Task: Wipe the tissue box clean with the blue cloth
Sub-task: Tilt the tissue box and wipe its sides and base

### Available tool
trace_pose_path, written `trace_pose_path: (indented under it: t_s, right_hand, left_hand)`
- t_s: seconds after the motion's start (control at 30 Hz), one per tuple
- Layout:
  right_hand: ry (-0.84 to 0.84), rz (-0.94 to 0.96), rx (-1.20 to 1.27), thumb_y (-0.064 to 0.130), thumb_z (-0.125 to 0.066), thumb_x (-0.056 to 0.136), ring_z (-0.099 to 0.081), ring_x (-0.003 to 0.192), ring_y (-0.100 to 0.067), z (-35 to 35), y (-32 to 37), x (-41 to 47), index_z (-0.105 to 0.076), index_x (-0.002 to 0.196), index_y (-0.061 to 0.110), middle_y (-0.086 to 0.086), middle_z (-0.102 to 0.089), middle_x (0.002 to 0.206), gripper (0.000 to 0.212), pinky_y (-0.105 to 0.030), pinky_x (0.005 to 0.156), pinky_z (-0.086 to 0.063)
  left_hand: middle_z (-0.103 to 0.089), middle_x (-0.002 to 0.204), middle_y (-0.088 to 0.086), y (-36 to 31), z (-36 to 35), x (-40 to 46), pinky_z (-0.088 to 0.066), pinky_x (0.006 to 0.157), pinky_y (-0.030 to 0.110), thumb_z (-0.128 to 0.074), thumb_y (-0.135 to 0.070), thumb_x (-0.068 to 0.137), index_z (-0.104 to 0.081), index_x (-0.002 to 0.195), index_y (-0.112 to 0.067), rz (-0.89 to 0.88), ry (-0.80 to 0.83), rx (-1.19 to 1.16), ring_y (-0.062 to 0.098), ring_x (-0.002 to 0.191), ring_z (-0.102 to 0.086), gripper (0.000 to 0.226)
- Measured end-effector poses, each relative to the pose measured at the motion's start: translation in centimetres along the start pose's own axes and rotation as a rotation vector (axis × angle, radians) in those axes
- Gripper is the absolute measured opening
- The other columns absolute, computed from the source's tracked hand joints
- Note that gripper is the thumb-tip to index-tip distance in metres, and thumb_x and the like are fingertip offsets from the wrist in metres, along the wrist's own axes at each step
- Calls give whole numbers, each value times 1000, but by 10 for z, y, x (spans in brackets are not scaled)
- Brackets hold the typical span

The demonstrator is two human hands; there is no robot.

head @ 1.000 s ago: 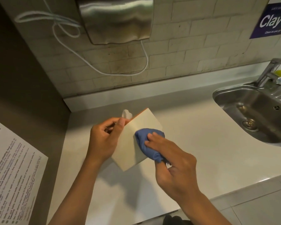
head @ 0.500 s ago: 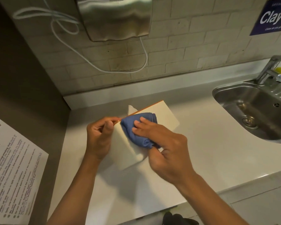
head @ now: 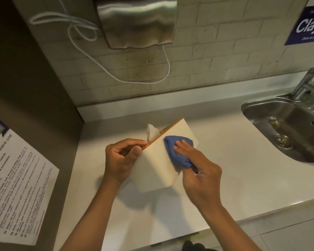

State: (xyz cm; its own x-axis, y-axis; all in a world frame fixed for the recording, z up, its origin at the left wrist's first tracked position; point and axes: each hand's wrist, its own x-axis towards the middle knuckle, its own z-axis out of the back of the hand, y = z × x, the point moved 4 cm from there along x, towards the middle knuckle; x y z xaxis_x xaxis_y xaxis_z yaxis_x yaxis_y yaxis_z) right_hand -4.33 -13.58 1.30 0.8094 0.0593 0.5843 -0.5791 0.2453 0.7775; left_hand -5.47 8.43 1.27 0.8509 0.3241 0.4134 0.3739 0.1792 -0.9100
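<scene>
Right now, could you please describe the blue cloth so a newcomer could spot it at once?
Left of the steel sink, on the white counter, stands a tilted cream tissue box. The blue cloth is bunched against its side under the right hand, the only blue thing on the counter.

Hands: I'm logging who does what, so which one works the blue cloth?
The right hand presses the blue cloth on the tissue box; the left hand grips the box's edge.

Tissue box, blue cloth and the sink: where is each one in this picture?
tissue box (head: 158, 165), head view, on its bare cream side panel.
blue cloth (head: 176, 149), head view, on the bunched fabric left of the fingers.
sink (head: 257, 105), head view, on its steel rim at the near left corner.
</scene>
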Motion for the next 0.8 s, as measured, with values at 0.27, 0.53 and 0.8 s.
trace_pose_path:
  t_s: [0.27, 0.53, 0.8]
  right_hand:
    - [-315, -743, 465, -2, -50, 86, -45, 57, -18, 9, -71, -10, -75, 99, 28, -4, -57, 65, 41, -32, 53, -38]
    - [-309, -1240, 881, -7, -42, 81, -55, 70, -27, -31, -88, -37, -69, 106, 11, -12, -61, 82, 41, -42, 70, -50]
    - [-336, -1305, 1163, -6, -41, 82, -46, 55, -12, -65, -87, -39, -57, 70, 25, 8, -50, 61, 37, -23, 59, -41]
  left_hand:
    - [-77, 82, -14, 19, 6, -9, -55, 66, 23, -65, -85, 71, -81, 83, -39, 57, -129, -64, 4, 74, -68, 50]
    - [-77, 83, -13, 21, 1, -13, -55, 71, 33, -63, -88, 68, -81, 83, -39, 89, -198, -128, 9, 77, -69, 55]
    - [-78, 86, -8, 24, -5, -19, -56, 77, 25, -61, -85, 73, -80, 86, -36, 56, -63, -93, 13, 82, -72, 54]
